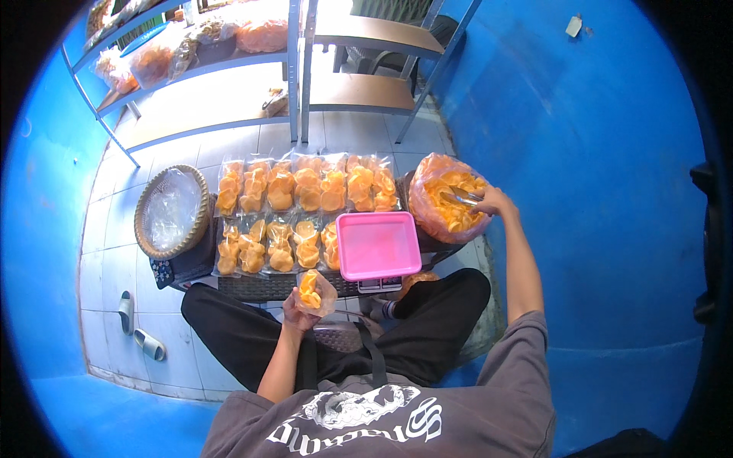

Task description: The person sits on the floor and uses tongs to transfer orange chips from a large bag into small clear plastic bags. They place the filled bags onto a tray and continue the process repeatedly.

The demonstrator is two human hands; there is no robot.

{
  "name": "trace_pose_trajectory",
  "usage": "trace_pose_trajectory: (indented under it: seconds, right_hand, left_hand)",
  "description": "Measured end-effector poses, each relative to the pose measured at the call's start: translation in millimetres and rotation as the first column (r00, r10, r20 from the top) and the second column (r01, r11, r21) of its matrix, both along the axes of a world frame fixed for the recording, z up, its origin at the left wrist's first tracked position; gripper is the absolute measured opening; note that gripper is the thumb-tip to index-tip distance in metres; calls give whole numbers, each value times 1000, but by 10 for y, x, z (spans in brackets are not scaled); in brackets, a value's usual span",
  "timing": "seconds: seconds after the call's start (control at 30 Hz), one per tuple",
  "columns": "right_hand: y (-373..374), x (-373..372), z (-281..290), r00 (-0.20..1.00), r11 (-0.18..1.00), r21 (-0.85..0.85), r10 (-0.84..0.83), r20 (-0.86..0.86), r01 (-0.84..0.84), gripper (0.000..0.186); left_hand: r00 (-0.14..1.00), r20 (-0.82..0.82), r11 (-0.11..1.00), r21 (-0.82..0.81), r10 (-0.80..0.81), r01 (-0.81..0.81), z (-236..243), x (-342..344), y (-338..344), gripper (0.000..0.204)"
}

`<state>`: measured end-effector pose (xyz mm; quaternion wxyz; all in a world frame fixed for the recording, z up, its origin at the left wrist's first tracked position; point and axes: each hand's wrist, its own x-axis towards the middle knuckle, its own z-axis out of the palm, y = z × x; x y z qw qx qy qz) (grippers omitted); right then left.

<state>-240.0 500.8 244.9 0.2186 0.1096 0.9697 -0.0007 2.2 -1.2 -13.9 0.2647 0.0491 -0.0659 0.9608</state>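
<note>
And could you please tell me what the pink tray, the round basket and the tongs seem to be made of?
Pink tray: probably plastic, smooth with a slight sheen and even colour.
Round basket: likely rattan or bamboo, matte, given its tan, woven-looking rim.
Tongs, in the right hand: apparently metal, judging by their silvery shine.

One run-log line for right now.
left hand: holding small bag of chips | right hand: holding tongs in large bag | packets: two rows

Around me the walls (588, 198) are bright blue, scuffed in places, and the floor (107, 267) is pale and tiled. At the far end stand metal-framed wooden shelves (363, 90), a dark chair (382, 62) behind them, strong white light glaring through.
</note>
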Motion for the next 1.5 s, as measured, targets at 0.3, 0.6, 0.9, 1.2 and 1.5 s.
trace_pose_trajectory:
  seconds: [0.3,0.6,0.9,1.2,1.5]
  right_hand:
    - [270,303,71,985,949,-295,-143,-95,109,49]
    - [-252,859,400,988,589,-801,-153,19,107,50]
    - [-1592,1614,811,986,506,-862,154,70,-18,54]
    - [-1886,1674,841,951,729,-651,307,37,-210,51]
    - [-1982,1735,680,951,826,-529,290,103,-195,53]
  left_hand:
    - [985,161,969,-246,59,-18,50,-34,45,57]
    - [975,125,873,-477,184,-104,379,-49,112,63]
    - [995,24,910,-408,93,-75,487,-63,99,73]
    - [999,-50,879,-476,11,-33,462,-102,91,68]
    - [993,-103,839,-544,-65,-2,676,-73,138,74]
